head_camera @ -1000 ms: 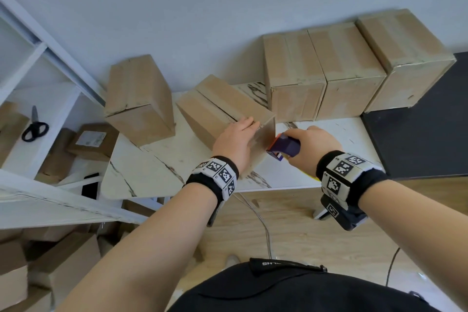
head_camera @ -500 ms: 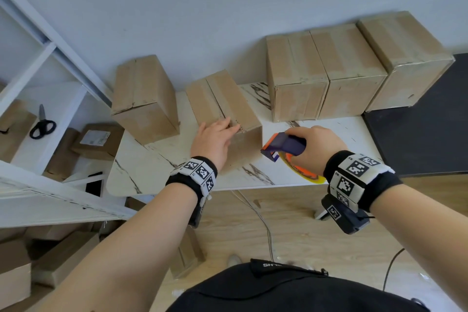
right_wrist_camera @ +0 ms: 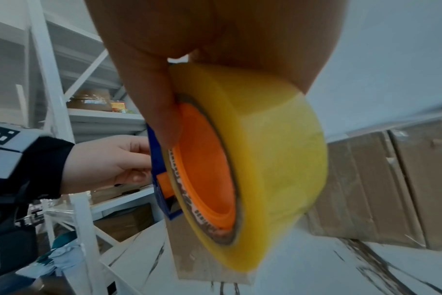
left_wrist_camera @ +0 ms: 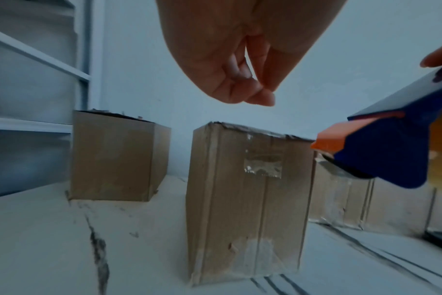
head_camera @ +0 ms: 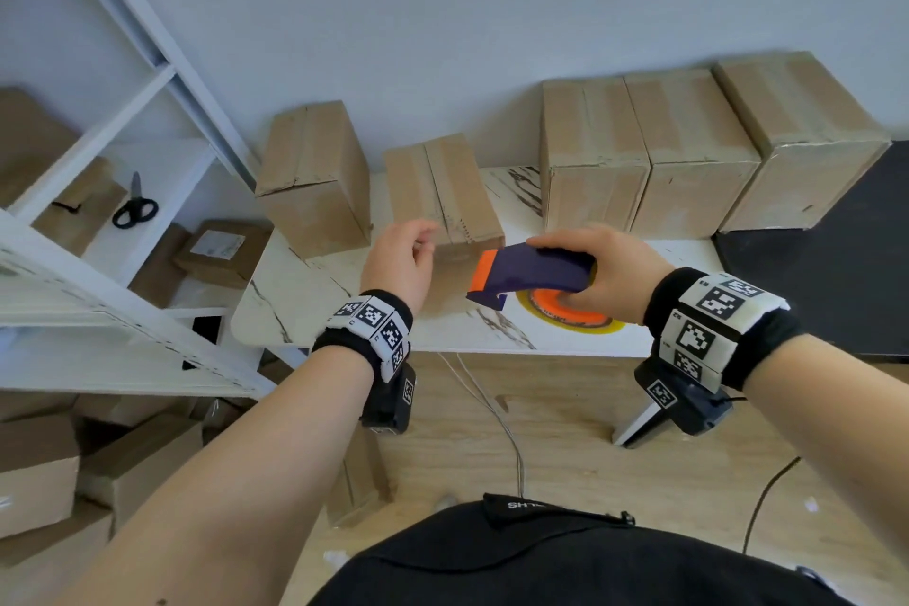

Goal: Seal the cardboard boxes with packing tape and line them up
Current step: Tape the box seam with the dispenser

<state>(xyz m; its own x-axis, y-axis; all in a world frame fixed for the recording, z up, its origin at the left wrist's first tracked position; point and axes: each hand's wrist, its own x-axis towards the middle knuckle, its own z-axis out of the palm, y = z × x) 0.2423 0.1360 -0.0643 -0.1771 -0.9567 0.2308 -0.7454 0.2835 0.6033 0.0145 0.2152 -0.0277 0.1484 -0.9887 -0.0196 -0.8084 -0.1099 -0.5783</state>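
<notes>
Left hand (head_camera: 401,261) lifted off box (head_camera: 442,187), right hand (head_camera: 610,268) gripping tape dispenser (head_camera: 529,273)

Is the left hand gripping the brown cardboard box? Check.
No: the left hand hovers above the brown cardboard box, fingers loosely curled, touching nothing.

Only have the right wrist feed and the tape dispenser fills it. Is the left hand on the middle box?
Observer: No. The left hand hovers just short of the middle box, fingers loosely curled, holding nothing.
Operator: How many boxes are lined up already?
Observer: Three lined-up boxes stand side by side against the wall on the right; a lone box stands apart on the left.
Operator: Any tape on the middle box's near face?
Observer: The left wrist view shows a short clear tape patch near its top edge.
</notes>
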